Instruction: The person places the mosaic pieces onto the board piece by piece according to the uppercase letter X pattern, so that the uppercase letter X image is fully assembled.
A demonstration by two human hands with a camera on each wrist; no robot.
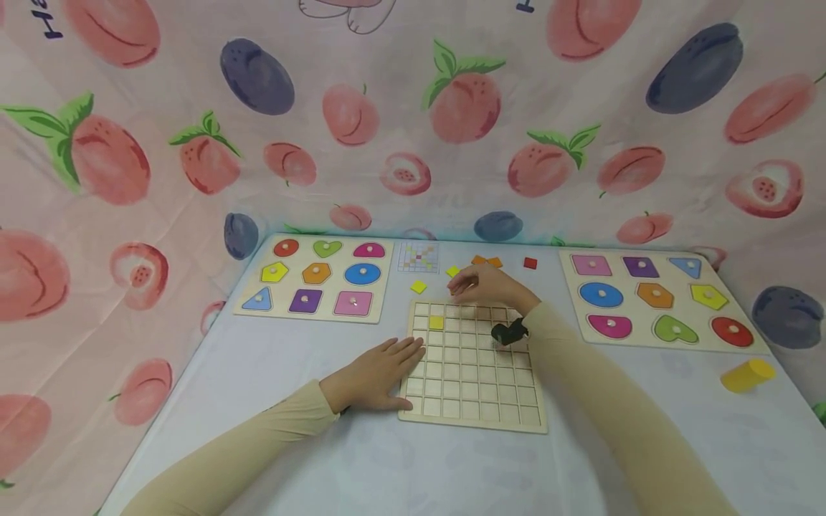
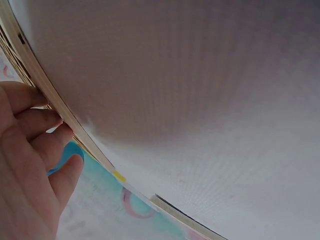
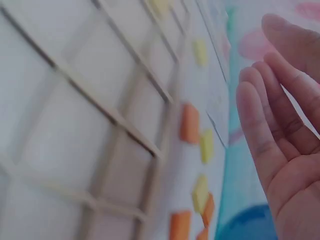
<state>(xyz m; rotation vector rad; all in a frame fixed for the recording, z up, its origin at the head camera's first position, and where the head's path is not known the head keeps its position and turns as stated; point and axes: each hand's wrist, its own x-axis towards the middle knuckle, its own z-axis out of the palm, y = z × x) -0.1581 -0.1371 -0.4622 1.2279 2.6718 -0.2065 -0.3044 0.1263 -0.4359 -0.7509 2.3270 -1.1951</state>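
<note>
A wooden grid board lies on the white table, with a yellow square tile in one cell near its far left corner. My left hand rests at the board's left edge, fingers spread on the rim. Over the far edge reaches my right hand, its fingers gently bent with nothing between them in the right wrist view. Close to those fingers are loose tiles: yellow ones, orange ones and a red one. The right hand hides some tiles from the head view.
Behind the board lies a printed pattern card. Shape puzzle boards flank it, one at the left and one at the right. A yellow cylinder is at the right. Fruit-print cloth hangs behind the table.
</note>
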